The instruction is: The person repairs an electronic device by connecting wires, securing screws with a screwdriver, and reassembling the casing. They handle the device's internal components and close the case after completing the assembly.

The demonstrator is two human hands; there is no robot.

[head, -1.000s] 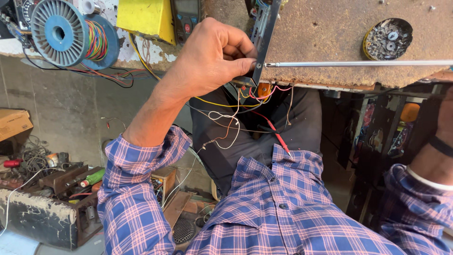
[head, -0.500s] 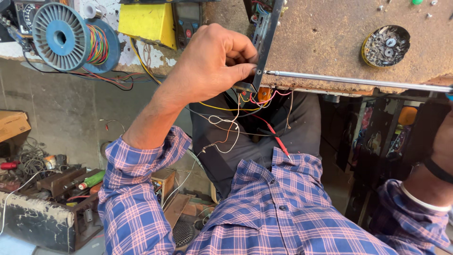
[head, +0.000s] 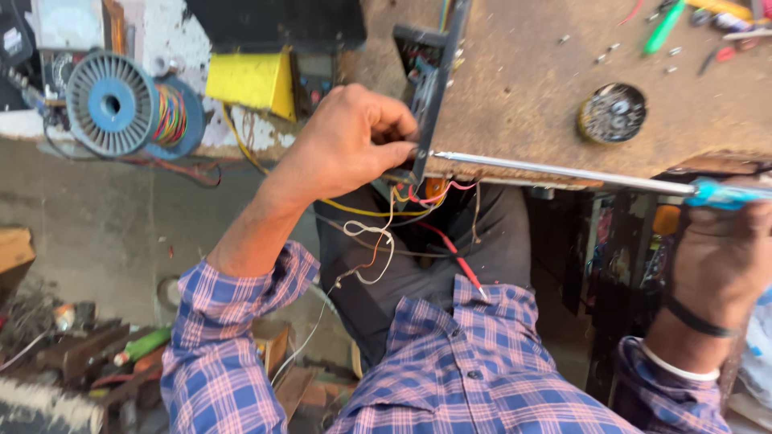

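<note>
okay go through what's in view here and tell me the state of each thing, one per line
Left hand: pinching the dark panel's edge.
Dark panel: on edge, upright on the bench.
Screwdriver: level, tip at the panel.
Right hand: gripping the blue handle.
Wire spool: partly wound.
Round tin: open, full of small parts.

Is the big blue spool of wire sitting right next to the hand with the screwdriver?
No, the blue spool lies far off at the other side from the right hand that holds the screwdriver.

left hand (head: 346,149): fingers pinched, arm raised | right hand (head: 728,261): fist closed
</note>
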